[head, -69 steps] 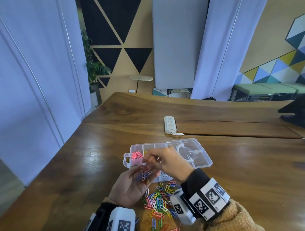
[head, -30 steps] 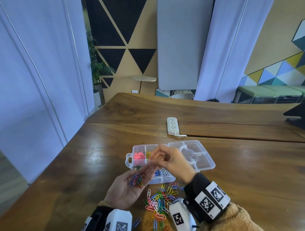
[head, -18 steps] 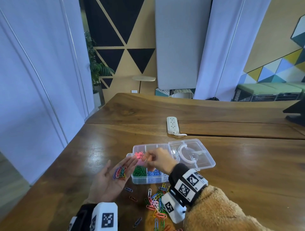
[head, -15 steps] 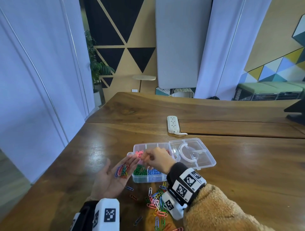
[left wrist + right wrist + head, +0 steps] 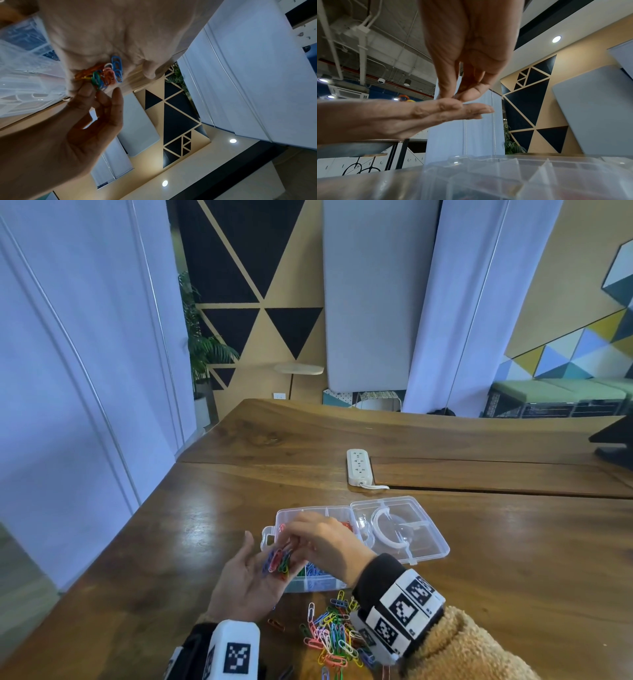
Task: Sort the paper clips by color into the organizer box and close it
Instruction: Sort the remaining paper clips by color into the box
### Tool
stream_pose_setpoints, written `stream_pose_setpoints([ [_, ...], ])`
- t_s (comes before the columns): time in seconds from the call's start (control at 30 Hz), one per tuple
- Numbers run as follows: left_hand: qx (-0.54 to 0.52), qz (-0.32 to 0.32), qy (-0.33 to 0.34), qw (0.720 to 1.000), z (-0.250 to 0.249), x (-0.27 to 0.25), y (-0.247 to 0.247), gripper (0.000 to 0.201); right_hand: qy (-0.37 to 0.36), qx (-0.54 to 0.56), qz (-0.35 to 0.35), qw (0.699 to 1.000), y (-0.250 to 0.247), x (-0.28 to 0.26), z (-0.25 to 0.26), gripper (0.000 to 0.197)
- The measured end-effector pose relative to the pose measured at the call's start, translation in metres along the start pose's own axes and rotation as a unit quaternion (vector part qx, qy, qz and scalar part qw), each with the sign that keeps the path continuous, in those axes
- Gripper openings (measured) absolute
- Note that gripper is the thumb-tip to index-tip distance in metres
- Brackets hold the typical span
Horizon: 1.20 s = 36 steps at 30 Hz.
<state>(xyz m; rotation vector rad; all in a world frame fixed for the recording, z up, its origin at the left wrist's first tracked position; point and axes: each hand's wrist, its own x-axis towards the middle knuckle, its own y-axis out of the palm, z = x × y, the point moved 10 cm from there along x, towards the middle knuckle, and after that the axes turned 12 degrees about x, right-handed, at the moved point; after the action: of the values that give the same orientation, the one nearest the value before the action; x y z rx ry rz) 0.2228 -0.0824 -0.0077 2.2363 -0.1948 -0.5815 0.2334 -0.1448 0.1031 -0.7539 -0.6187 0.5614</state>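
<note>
My left hand (image 5: 253, 573) lies palm up just left of the clear organizer box (image 5: 274, 534), carrying several mixed paper clips (image 5: 279, 561) on its straight fingers. My right hand (image 5: 296, 541) hovers over it, and its thumb and forefinger pinch a green clip (image 5: 96, 80) out of that bunch (image 5: 109, 70). The right wrist view shows the pinch (image 5: 455, 96) touching the left hand (image 5: 428, 112) above the box (image 5: 488, 169). Green and blue clips (image 5: 313, 571) fill near compartments; the hands hide the others. The lid (image 5: 400, 529) lies open to the right. A loose clip pile (image 5: 335, 635) sits in front.
A white power strip (image 5: 358, 467) lies beyond the box on the wooden table (image 5: 513, 559). A dark object (image 5: 613, 443) stands at the far right edge. A stray orange clip (image 5: 275, 625) lies near my left wrist. The table's left edge runs close to my left arm.
My left hand has swung back in from the left toward the box with its clips. My right hand left the pink compartment and came down onto the clips in the left palm.
</note>
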Motion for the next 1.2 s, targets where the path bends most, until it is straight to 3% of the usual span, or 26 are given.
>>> stream_pose_setpoints([
  [0.1, 0.000, 0.068, -0.014, 0.998, 0.004, 0.002, 0.008, 0.074, 0.008, 0.008, 0.007, 1.000, -0.003, -0.004, -0.002, 0.023],
  [0.2, 0.082, 0.098, 0.072, 0.989, -0.005, 0.004, 0.005, 0.075, 0.030, 0.025, 0.006, 0.999, -0.009, -0.008, -0.008, 0.019],
  [0.27, 0.073, 0.129, 0.070, 0.987, -0.009, -0.003, 0.022, 0.070, 0.050, 0.046, 0.003, 0.998, -0.015, -0.010, -0.015, 0.017],
  [0.33, 0.081, 0.069, 0.052, 0.993, -0.007, 0.000, 0.009, 0.086, 0.067, 0.057, -0.007, 0.996, -0.021, -0.013, -0.022, 0.017],
  [0.4, 0.051, 0.099, 0.029, 0.993, -0.001, -0.001, 0.013, 0.085, 0.075, 0.068, -0.018, 0.995, -0.024, -0.014, -0.025, 0.016],
  [0.5, 0.074, 0.109, 0.046, 0.990, -0.005, -0.006, 0.024, 0.066, 0.077, 0.075, -0.024, 0.994, -0.022, -0.012, -0.025, 0.012],
  [0.57, 0.081, 0.065, 0.022, 0.994, -0.001, -0.004, 0.019, 0.078, 0.092, 0.092, -0.019, 0.991, -0.018, -0.013, -0.029, 0.010],
  [0.63, 0.043, 0.077, 0.006, 0.996, 0.004, -0.004, 0.020, 0.087, 0.090, 0.102, -0.006, 0.991, -0.014, -0.015, -0.027, 0.007],
  [0.8, 0.041, 0.078, -0.005, 0.996, -0.001, -0.008, 0.028, 0.085, 0.062, 0.064, 0.031, 0.996, -0.007, -0.015, -0.014, 0.013],
  [0.9, 0.021, 0.096, -0.009, 0.995, -0.004, -0.009, 0.034, 0.088, 0.058, 0.114, 0.022, 0.992, -0.010, -0.010, -0.013, 0.024],
  [1.03, 0.044, 0.072, 0.006, 0.996, -0.010, -0.011, 0.036, 0.051, 0.076, 0.147, 0.014, 0.986, -0.010, -0.007, -0.017, 0.033],
  [1.2, 0.055, 0.047, 0.010, 0.997, -0.009, -0.010, 0.032, 0.057, 0.079, 0.134, 0.016, 0.988, -0.003, -0.012, -0.018, 0.031],
])
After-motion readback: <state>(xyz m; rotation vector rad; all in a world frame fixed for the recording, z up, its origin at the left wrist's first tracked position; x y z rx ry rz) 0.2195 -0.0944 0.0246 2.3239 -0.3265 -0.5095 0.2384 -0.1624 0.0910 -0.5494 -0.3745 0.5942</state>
